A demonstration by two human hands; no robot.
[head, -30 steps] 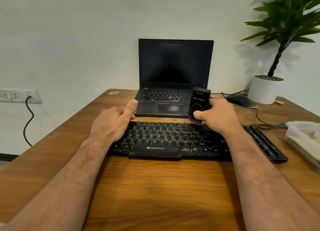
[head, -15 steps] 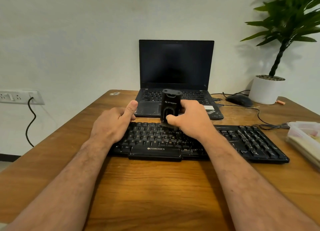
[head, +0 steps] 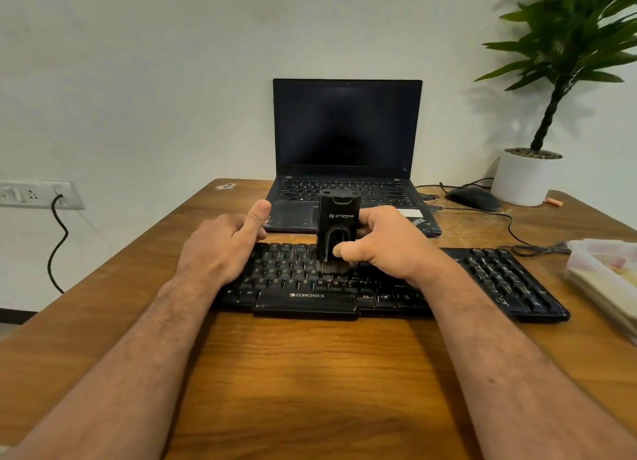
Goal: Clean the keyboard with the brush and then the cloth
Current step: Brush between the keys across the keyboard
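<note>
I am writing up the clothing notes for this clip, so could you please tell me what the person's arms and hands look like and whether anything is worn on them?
Both forearms are bare up to the frame edge, with no sleeves in view. The left hand and the right hand carry no gloves, and no rings, watch or wristband show. The forearms have visible hair.

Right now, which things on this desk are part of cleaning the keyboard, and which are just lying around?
In use: keyboard; brush, gripped by right hand; left hand on the keyboard's left end.
Lying about: laptop, mouse, potted plant, plastic container.
</note>
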